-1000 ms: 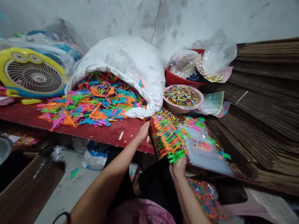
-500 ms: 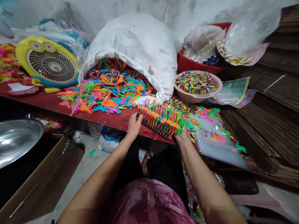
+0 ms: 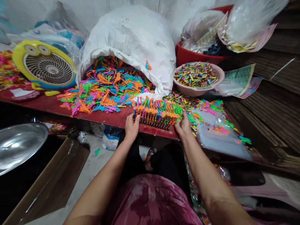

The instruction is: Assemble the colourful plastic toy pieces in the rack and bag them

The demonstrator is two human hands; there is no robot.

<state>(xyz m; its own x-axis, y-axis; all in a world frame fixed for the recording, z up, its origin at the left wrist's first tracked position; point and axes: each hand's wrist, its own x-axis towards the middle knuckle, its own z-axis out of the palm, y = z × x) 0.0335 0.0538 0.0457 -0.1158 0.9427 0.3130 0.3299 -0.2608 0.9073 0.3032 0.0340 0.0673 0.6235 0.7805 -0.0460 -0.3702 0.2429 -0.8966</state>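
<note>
A rack (image 3: 157,114) filled with rows of orange, green, pink and blue plastic pieces stands at the front edge of the red table (image 3: 103,119). My left hand (image 3: 132,127) grips its left end, thumb on the near side. At the right end, my right hand (image 3: 183,126) holds it, fingers bent around the corner. Behind the rack, a large white sack (image 3: 133,34) lies open, with a heap of colourful plastic pieces (image 3: 110,86) spilling from its mouth. Small striped cylinders fill a pink basin (image 3: 199,89) to the right.
A yellow fan (image 3: 50,67) stands at the left back. Clear plastic bags (image 3: 215,142) lie on the right of the table, beside stacked brown boards (image 3: 260,122). A metal basin (image 3: 21,145) and a cardboard box (image 3: 53,178) are at the lower left. A red tub (image 3: 187,55) sits behind.
The rack has turned to lie straighter along the table edge, its right end pushed back. My right hand has moved up and shows more fully. The view has shifted slightly.
</note>
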